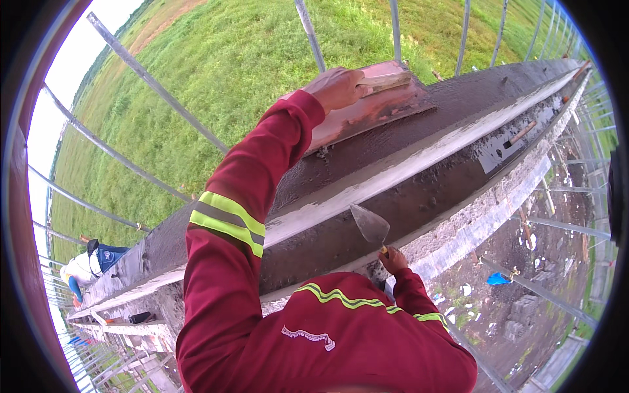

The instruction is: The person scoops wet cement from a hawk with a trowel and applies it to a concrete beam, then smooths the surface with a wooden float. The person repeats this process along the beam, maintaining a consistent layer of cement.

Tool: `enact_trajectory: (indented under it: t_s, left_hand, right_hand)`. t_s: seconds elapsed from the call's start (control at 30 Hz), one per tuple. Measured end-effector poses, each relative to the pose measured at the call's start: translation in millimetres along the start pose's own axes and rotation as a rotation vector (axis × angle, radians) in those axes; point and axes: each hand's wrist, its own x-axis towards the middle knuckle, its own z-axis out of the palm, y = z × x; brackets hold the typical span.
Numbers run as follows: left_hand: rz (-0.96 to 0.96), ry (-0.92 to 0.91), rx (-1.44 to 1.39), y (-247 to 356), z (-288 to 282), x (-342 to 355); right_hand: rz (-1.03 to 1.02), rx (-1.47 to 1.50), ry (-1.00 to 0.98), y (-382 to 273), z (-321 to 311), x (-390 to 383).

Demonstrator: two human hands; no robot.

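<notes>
My left hand [334, 88] is closed around the wooden handle of a wide, reddish plastering float [367, 121]. The float lies against the dark, wet-looking mortar face [472, 95] along the far side of the long concrete ledge. Nearer my body, my right hand [393, 261] grips a pointing trowel [370, 224] by its handle. Its pointed metal blade is over the dark mortar-coated trough [432, 200], angled up and left. Between the two mortar surfaces runs a pale concrete ridge [367, 187]. Both forearms wear maroon sleeves with reflective bands.
A wooden-handled tool [521, 134] lies in the trough at the right. Metal poles [157, 85] rise along the grassy side; more metal bars [550, 301] stand at the right above rubble-strewn ground. A co-worker [92, 262] bends beside the ledge at far left.
</notes>
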Motion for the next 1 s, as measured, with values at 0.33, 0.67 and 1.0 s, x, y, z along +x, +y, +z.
enact_trajectory:
  t_s: [0.33,0.67,1.0]
  left_hand:
    - [-0.013,0.037,0.003,-25,-25,-62]
    - [-0.225,0.105,0.083,-25,-82,-262]
    - [-0.595,0.201,0.085,-14,-116,-439]
  right_hand:
    - [-0.033,0.01,0.02,3,-1,-12]
    - [-0.017,-0.151,-0.119,3,4,-15]
    - [-0.156,-0.165,-0.182,-3,3,-9]
